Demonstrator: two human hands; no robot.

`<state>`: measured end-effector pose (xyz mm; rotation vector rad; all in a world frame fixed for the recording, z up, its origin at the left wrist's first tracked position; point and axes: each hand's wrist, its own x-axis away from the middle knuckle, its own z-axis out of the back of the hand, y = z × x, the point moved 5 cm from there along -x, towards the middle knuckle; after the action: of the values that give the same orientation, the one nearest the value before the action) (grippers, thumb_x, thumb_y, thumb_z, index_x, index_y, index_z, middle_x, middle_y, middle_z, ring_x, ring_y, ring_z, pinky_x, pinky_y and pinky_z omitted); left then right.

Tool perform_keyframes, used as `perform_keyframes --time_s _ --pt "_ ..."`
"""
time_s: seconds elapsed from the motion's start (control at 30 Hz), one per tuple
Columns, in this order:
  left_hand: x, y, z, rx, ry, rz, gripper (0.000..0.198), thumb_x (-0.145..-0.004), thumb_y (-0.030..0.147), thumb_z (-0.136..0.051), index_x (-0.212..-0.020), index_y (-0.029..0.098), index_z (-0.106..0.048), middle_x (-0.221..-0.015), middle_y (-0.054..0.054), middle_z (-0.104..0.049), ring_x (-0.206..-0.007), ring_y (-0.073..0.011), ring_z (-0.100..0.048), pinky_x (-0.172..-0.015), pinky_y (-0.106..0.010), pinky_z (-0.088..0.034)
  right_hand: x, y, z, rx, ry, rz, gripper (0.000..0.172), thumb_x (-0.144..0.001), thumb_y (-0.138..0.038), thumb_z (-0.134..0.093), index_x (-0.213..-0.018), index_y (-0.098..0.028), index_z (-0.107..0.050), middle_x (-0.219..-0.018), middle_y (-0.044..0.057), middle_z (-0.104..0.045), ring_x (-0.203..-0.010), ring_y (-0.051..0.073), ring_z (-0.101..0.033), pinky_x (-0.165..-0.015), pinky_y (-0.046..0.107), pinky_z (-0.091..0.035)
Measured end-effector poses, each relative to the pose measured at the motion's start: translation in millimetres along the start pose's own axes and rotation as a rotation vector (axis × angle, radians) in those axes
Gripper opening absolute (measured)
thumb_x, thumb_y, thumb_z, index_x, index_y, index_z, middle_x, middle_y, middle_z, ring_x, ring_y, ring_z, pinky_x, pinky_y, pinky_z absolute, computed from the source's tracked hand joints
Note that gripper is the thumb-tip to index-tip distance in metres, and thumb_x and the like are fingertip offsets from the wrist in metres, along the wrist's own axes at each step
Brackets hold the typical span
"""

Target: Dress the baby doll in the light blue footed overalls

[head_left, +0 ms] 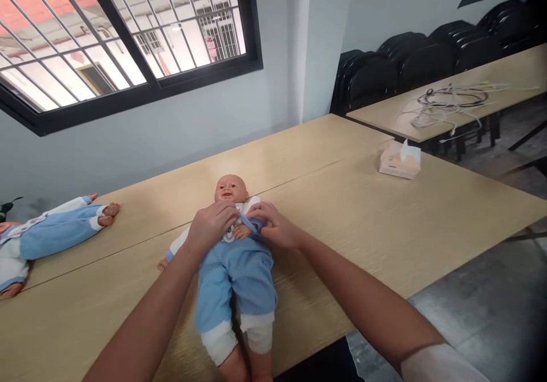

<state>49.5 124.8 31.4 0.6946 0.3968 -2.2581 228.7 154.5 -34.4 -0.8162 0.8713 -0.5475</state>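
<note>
Hands [211,225] on supine doll [233,274], head away.

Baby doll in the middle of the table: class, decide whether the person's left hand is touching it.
Touching. The head view shows the left hand lying on the baby doll at its chest, fingers gripping its blue strap.

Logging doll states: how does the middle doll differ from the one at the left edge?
The middle doll is held at the chest by the left hand and right hand; the left doll lies untouched. The middle doll lies head away from the camera; the left doll crosswise, feet pointing right. Both wear blue and white.
</note>
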Motion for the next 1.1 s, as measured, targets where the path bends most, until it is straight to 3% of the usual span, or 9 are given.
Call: perform_keyframes --time_s 0.07,0.1,0.27,0.33,0.43,0.6,0.8,0.97,1.1 --pt "4.6 -0.1 -4.2 -0.045 -0.038 -0.034 0.018 -0.103 0.017 -0.054 -0.09 0.021 -0.067 -0.097 -0.004 -0.077 -0.086 -0.0164 -0.072 -0.07 -0.027 -0.049 -0.5 -1.0 -0.5 -0.134 0.001 -0.097 0.017 -0.089 -0.025 -0.061 -0.101 -0.023 -0.073 -0.113 0.006 -0.064 -0.119 0.026 -0.052 -0.11 0.045 -0.037" --pt "6.7 0.9 -4.4 -0.046 -0.043 -0.029 0.018 -0.103 0.018 -0.053 -0.089 0.021 -0.065 -0.096 -0.004 -0.076 -0.085 -0.0165 -0.071 -0.069 -0.027 -0.048 -0.9 -1.9 -1.1 -0.202 0.01 -0.144 0.016 -0.093 -0.033 -0.06 -0.093 -0.022 -0.071 -0.106 0.006 -0.063 -0.113 0.025 -0.053 -0.106 0.043 -0.04" --pt "14.8 12.0 9.4 0.177 -0.094 0.219 0.012 -0.102 0.027 -0.055 -0.098 0.021 -0.065 -0.092 -0.003 -0.072 -0.08 -0.0169 -0.068 -0.069 -0.027 -0.05 0.2 -8.1 -10.6 -0.548 -0.01 -0.325 0.039 -0.091 -0.056 -0.066 -0.078 -0.02 -0.058 -0.082 0.0 -0.051 -0.077 0.016 -0.048 -0.073 0.03 -0.04" --pt "17.3 23.4 14.2 0.267 -0.183 0.295 0.019 -0.101 0.033 -0.056 -0.114 0.023 -0.065 -0.099 -0.003 -0.073 -0.082 -0.0177 -0.069 -0.073 -0.029 -0.053 1.7 -10.2 -13.1 -0.616 -0.012 -0.354 0.04 -0.09 -0.057 -0.067 -0.081 -0.019 -0.06 -0.08 -0.001 -0.051 -0.075 0.015 -0.047 -0.071 0.03 -0.038" --pt "19.0 44.2 17.1 0.186 -0.307 0.33 0.042 -0.097 0.045 -0.064 -0.133 0.026 -0.058 -0.12 -0.005 -0.073 -0.104 -0.0245 -0.07 -0.082 -0.035 -0.055 3.9 -11.6 -13.4 -0.659 0.035 -0.387 0.04 -0.089 -0.058 -0.069 -0.088 -0.018 -0.064 -0.084 0.0 -0.055 -0.078 0.015 -0.049 -0.074 0.03 -0.039" --pt "23.1 61.7 6.1 -0.034 -0.427 0.404 0.052 -0.096 0.053 -0.065 -0.137 0.024 -0.056 -0.118 -0.008 -0.076 -0.102 -0.0295 -0.074 -0.075 -0.037 -0.055 5.9 -15.5 -14.1 -0.69 0.052 -0.42 0.04 -0.088 -0.057 -0.071 -0.089 -0.018 -0.065 -0.087 0.0 -0.058 -0.082 0.015 -0.051 -0.079 0.03 -0.04" --pt "31.5 57.1 -1.2 -0.055 -0.281 0.29 0.027 -0.103 0.042 -0.058 -0.121 0.022 -0.065 -0.114 -0.007 -0.078 -0.088 -0.0221 -0.076 -0.07 -0.031 -0.056 8.1 -20.1 -5.7 -0.605 0.021 -0.424 0.037 -0.09 -0.054 -0.068 -0.086 -0.018 -0.064 -0.084 0.0 -0.06 -0.081 0.016 -0.052 -0.079 0.031 -0.042" --pt "39.8 55.1 3.4 -0.023 -0.198 0.195 0.03 -0.104 0.041 -0.059 -0.129 0.024 -0.063 -0.119 -0.007 -0.078 -0.095 -0.0225 -0.077 -0.079 -0.033 -0.06 11.7 -25.8 10.6 -0.346 -0.143 -0.409 0.033 -0.092 -0.049 -0.067 -0.082 -0.018 -0.063 -0.082 0.001 -0.062 -0.079 0.017 -0.054 -0.076 0.031 -0.042" --pt "42.0 60.7 11.6 0.027 -0.157 0.137 0.036 -0.104 0.04 -0.059 -0.136 0.024 -0.059 -0.124 -0.008 -0.077 -0.106 -0.0243 -0.076 -0.088 -0.036 -0.061 15.5 -14.1 20.3 -0.113 -0.214 -0.471 0.028 -0.091 -0.042 -0.068 -0.079 -0.018 -0.064 -0.079 0.001 -0.063 -0.076 0.017 -0.053 -0.071 0.031 -0.039"
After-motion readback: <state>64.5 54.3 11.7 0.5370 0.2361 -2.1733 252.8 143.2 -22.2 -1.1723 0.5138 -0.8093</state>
